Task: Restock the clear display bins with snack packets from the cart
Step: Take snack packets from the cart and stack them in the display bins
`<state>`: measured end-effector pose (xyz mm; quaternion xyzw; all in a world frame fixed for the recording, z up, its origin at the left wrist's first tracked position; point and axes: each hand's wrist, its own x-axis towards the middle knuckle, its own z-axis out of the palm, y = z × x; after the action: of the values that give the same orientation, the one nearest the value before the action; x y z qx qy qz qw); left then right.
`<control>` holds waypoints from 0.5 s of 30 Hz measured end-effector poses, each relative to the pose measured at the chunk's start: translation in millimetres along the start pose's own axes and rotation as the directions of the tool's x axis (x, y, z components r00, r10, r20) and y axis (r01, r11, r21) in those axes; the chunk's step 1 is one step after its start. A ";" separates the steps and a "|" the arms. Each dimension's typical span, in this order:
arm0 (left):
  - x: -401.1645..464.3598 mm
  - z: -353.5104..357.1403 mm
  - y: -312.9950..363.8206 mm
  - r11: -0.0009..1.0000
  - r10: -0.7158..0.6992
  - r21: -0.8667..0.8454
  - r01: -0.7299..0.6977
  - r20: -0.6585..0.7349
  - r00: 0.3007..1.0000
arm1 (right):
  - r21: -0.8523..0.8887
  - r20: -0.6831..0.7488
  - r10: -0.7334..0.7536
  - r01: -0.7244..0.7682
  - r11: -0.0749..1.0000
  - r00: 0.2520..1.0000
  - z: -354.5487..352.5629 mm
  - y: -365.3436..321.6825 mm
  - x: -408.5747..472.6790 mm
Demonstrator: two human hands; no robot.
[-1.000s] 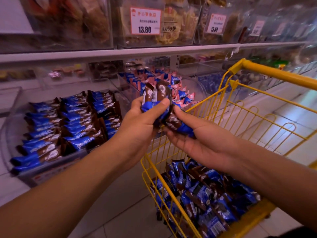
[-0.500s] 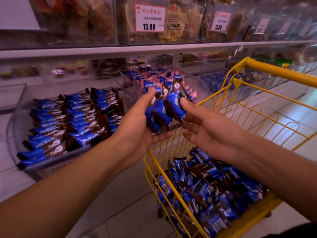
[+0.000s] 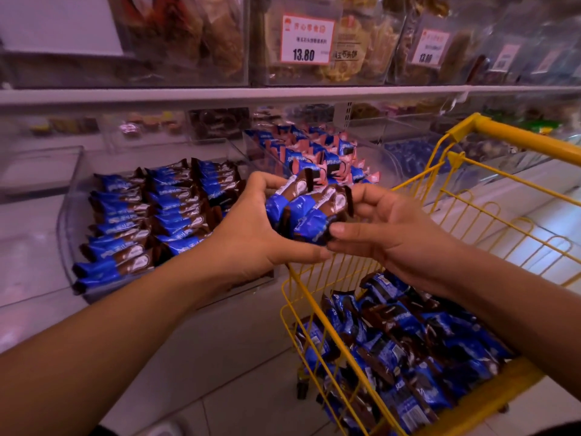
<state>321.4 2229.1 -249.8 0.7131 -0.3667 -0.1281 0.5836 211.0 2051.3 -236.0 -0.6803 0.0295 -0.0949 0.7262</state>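
Between the shelving and the yellow cart [image 3: 490,196], your two hands meet over a pale tiled floor [image 3: 245,382] in a shop aisle. White shelf edging [image 3: 188,95] runs across above a row of clear display bins, and the one on the left [image 3: 67,215] already holds neat rows of blue-and-brown snack packets [image 3: 151,215]. Just to its right, a second clear bin [image 3: 251,146] carries blue-and-pink packets [image 3: 327,155]. On the upper shelf, a red-bordered price tag [image 3: 306,39] reads 13.80 under Chinese characters too small to make out; a second tag [image 3: 432,47] further right shows what looks like the same price, blurred. Your left hand [image 3: 251,234] curls round a small bunch of packets [image 3: 309,212], thumb beneath and fingers over the top, while your right hand [image 3: 390,234] pinches the same bunch from the other side with bent fingers. That bunch hangs in front of the gap between the two bins, just above the cart's near corner. Down in the cart, a loose heap of matching packets [image 3: 408,350] lies behind the wire side. Print on the wrappers is blurred.
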 end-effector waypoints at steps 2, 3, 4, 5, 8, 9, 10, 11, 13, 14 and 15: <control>0.6 -7.7 -0.3 0.999 0.054 0.009 -0.053 -0.035 0.998 | -0.119 0.044 -0.029 0.034 0.992 0.999 4.1 -3.1 2.7; 1.4 -12.8 0.5 0.997 0.076 0.020 -0.075 -0.034 0.997 | -0.192 0.066 -0.050 0.062 0.979 0.997 6.0 -6.2 6.0; 2.4 -19.0 1.3 0.995 0.094 0.045 -0.093 -0.027 0.995 | -0.279 0.091 -0.073 0.096 0.956 0.993 7.0 -10.5 10.5; 3.7 -25.9 2.2 0.991 0.113 0.070 -0.111 -0.021 0.993 | -0.375 0.119 -0.102 0.140 0.916 0.988 9.4 -15.9 17.2; 10.7 -47.3 -1.3 0.992 0.127 0.011 -0.127 -0.082 0.988 | -0.675 0.256 -0.211 0.330 0.659 0.944 25.5 -36.2 45.5; 13.1 -53.6 -3.8 0.992 0.123 -0.019 -0.126 -0.112 0.986 | -0.744 0.343 -0.227 0.411 0.526 0.911 34.0 -42.7 57.9; 15.2 -59.6 -6.7 0.992 0.117 -0.032 -0.123 -0.145 0.982 | -0.778 0.432 -0.216 0.483 0.401 0.875 43.5 -49.0 71.7; 17.2 -65.0 -10.3 0.993 0.107 -0.035 -0.115 -0.181 0.978 | -0.787 0.498 -0.180 0.529 0.317 0.848 53.8 -54.4 85.3; 20.7 -76.2 -18.6 0.996 0.071 -0.035 -0.083 -0.255 0.964 | -0.803 0.541 -0.091 0.546 0.238 0.836 73.7 -61.5 110.9; 22.1 -81.3 -21.8 0.997 0.050 -0.043 -0.065 -0.287 0.957 | -0.819 0.538 -0.060 0.539 0.197 0.841 80.8 -63.0 122.9; 24.5 -87.0 -24.9 0.998 0.021 -0.052 -0.039 -0.315 0.949 | -0.836 0.528 -0.036 0.527 0.151 0.848 87.0 -63.5 133.8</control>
<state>400.9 2278.1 -241.9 0.7017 -0.2761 -0.0145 0.6566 350.8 2109.4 -155.1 -0.9748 -0.1934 -0.0565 0.0958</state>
